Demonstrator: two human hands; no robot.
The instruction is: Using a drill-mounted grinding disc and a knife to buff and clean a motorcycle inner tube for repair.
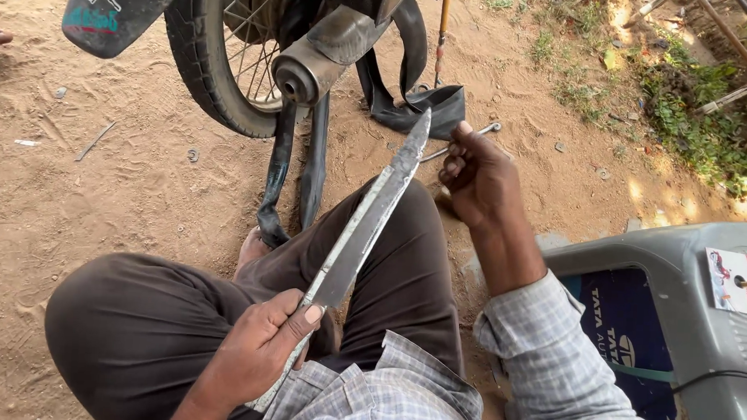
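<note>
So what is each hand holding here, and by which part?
The left hand grips the long metal blade at its lower end. The right hand is curled closed near its tip; any contents cannot be told.

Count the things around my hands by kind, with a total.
Long worn metal knife blade: 1
Spoked motorcycle wheel with black tyre: 1
Black rubber inner tube: 1
Grey metal exhaust pipe: 1
Grey plastic case: 1
Total: 5

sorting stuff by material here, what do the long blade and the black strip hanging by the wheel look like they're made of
Long blade, held by the left hand: looks like bare steel, dull grey with worn, blotchy patches and a brighter edge. Black strip hanging by the wheel: probably rubber, matte black, limp and folding; likely an inner tube.
</note>
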